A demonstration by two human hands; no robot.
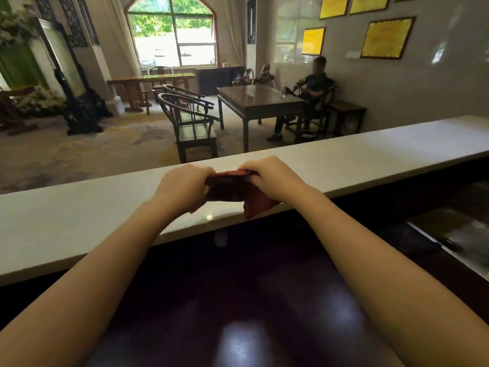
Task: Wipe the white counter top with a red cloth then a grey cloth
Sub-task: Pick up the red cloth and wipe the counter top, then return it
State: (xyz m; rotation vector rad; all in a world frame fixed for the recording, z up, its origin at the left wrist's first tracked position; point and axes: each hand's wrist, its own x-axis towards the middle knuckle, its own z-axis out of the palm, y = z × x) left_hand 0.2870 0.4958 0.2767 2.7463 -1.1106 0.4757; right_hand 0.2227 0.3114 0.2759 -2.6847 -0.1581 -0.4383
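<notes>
The long white counter top [79, 213] runs across the view from lower left to upper right. A dark red cloth [232, 190] hangs over its middle, held between both hands. My left hand [182, 188] grips the cloth's left end and my right hand [272, 177] grips its right end. One corner of the cloth droops over the counter's near edge. No grey cloth is in view.
A dark glossy lower desk [238, 300] lies below the counter on my side. Beyond the counter stand wooden chairs [193, 123] and a dark table [262, 102], with a person [315, 88] seated at it by the wall.
</notes>
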